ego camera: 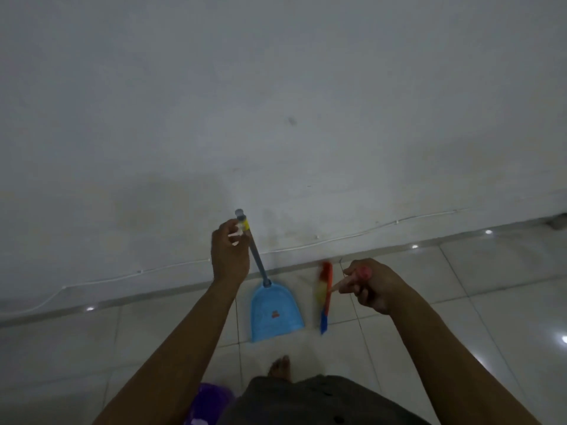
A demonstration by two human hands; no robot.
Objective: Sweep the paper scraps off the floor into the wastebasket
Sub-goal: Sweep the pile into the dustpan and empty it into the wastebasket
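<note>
Dustpan and broom at the wall; purple wastebasket at the lower edge.

Blue dustpan rests on the white tile floor, mouth toward the camera, its long blue handle with a yellow band rising to the upper left. Broom hangs just right of the pan, blurred; red, yellow and blue bristles, pink handle top. Purple wastebasket partly visible. No paper scraps can be made out.

The scene is dim, with a grey-blue cast. Small bright glints of overhead light reflect on the glossy floor tiles. The broom is smeared by motion blur. Wide-angle distortion bends the wall base. Detail is soft and grainy throughout.
</note>
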